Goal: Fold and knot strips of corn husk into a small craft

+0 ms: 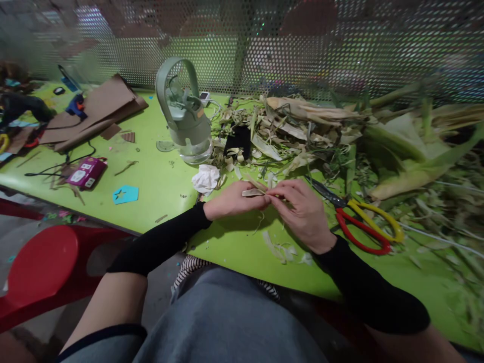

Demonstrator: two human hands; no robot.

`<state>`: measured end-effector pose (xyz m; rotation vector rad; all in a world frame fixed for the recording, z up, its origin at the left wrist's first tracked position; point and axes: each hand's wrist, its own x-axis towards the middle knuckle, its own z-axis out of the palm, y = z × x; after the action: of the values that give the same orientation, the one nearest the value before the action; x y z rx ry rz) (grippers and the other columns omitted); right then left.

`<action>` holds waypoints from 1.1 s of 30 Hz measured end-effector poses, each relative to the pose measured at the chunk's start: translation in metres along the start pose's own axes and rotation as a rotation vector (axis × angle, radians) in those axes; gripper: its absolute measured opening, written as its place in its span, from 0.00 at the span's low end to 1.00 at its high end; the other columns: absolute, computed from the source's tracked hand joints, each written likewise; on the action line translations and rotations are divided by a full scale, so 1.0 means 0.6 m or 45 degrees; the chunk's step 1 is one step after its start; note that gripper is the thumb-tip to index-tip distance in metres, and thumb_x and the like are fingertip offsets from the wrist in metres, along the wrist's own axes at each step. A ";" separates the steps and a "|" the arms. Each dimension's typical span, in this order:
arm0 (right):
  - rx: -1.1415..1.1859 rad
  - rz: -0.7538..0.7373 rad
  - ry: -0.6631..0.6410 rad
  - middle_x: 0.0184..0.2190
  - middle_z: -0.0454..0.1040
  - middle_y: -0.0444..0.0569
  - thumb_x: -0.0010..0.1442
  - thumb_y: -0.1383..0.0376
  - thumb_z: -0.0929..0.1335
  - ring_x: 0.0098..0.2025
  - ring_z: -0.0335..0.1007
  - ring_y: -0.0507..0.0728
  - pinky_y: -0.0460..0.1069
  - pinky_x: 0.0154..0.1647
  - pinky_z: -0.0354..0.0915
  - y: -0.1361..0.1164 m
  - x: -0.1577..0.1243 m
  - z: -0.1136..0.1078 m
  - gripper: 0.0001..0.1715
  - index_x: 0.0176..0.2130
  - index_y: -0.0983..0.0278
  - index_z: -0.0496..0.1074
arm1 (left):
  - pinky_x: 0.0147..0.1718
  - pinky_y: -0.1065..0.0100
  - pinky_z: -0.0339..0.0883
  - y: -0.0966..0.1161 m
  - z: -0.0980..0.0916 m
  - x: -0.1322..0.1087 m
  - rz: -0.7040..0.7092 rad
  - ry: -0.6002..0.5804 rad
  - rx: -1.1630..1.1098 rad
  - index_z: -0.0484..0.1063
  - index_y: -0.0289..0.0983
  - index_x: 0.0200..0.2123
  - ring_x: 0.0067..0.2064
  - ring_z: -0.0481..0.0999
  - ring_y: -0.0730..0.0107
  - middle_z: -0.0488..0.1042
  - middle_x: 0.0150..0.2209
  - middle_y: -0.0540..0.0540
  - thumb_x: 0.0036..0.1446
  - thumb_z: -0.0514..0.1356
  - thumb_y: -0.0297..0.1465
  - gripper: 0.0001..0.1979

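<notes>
Both my hands meet above the front part of the green table. My left hand (236,200) is closed on a pale strip of corn husk (254,192), which sticks out past the thumb. Thumb and fingertips of my right hand (302,214) pinch the same strip at its right end. A thin fibre dangles below the fingers. Just right of my right hand lie scissors (342,204) with one red and one yellow handle loop. Small pale husk scraps (282,248) are scattered on the table under my hands.
Behind my hands is a heap of dried husks (302,121), with larger corn husks (412,166) at right. A water bottle (189,126), crumpled tissue (206,179), purple box (86,172) and cardboard (94,111) stand or lie leftward. A red stool (45,257) is below left.
</notes>
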<state>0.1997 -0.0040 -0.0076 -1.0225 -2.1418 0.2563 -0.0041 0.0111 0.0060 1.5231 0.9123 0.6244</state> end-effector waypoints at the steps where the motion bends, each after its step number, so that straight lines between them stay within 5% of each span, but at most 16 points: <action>1: 0.008 0.010 -0.002 0.38 0.78 0.51 0.68 0.64 0.68 0.41 0.75 0.62 0.58 0.39 0.72 -0.001 0.000 -0.002 0.07 0.39 0.57 0.78 | 0.41 0.68 0.69 -0.001 -0.001 0.001 -0.010 -0.023 -0.064 0.76 0.32 0.32 0.36 0.75 0.72 0.78 0.33 0.45 0.63 0.60 0.33 0.11; 5: 0.066 0.126 -0.014 0.40 0.77 0.52 0.68 0.61 0.68 0.39 0.74 0.60 0.56 0.37 0.71 -0.005 0.003 -0.006 0.09 0.45 0.58 0.78 | 0.47 0.65 0.72 -0.010 0.005 0.006 -0.034 -0.057 -0.258 0.77 0.31 0.37 0.39 0.79 0.71 0.81 0.35 0.43 0.67 0.56 0.33 0.13; 8: 0.056 0.130 -0.019 0.40 0.75 0.52 0.68 0.57 0.69 0.39 0.73 0.60 0.57 0.37 0.71 -0.006 0.004 -0.004 0.16 0.53 0.58 0.77 | 0.43 0.67 0.71 -0.017 0.016 0.008 -0.007 -0.050 -0.045 0.76 0.33 0.33 0.35 0.77 0.73 0.80 0.33 0.45 0.66 0.58 0.31 0.11; 11: 0.068 0.106 -0.020 0.36 0.75 0.51 0.68 0.57 0.69 0.40 0.73 0.61 0.57 0.39 0.71 -0.005 0.003 0.001 0.11 0.46 0.57 0.80 | 0.41 0.68 0.70 -0.017 0.026 0.007 -0.054 -0.078 -0.012 0.75 0.33 0.32 0.34 0.76 0.74 0.80 0.32 0.46 0.65 0.58 0.30 0.10; 15: 0.251 0.184 0.070 0.39 0.78 0.50 0.68 0.58 0.69 0.42 0.74 0.61 0.57 0.41 0.71 -0.005 0.001 0.000 0.08 0.40 0.56 0.79 | 0.44 0.65 0.72 -0.012 0.024 0.005 -0.153 -0.090 -0.362 0.75 0.31 0.41 0.33 0.77 0.75 0.79 0.34 0.46 0.67 0.59 0.33 0.10; 21: 0.403 0.265 -0.067 0.33 0.78 0.48 0.71 0.52 0.65 0.36 0.74 0.60 0.56 0.38 0.69 -0.007 0.002 -0.007 0.15 0.40 0.55 0.78 | 0.44 0.64 0.72 -0.016 0.016 0.009 -0.252 -0.067 -0.716 0.74 0.30 0.36 0.32 0.76 0.78 0.77 0.31 0.48 0.62 0.65 0.34 0.11; 33: 0.282 0.329 -0.190 0.33 0.80 0.46 0.69 0.59 0.67 0.30 0.74 0.55 0.50 0.28 0.65 -0.013 0.010 -0.020 0.10 0.42 0.59 0.77 | 0.42 0.65 0.72 -0.003 0.014 0.004 -0.342 -0.013 -0.724 0.75 0.29 0.38 0.31 0.75 0.78 0.76 0.30 0.49 0.56 0.71 0.36 0.16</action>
<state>0.2010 -0.0066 0.0077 -1.1775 -2.0519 0.6970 0.0038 0.0084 0.0024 0.8793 0.8231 0.6124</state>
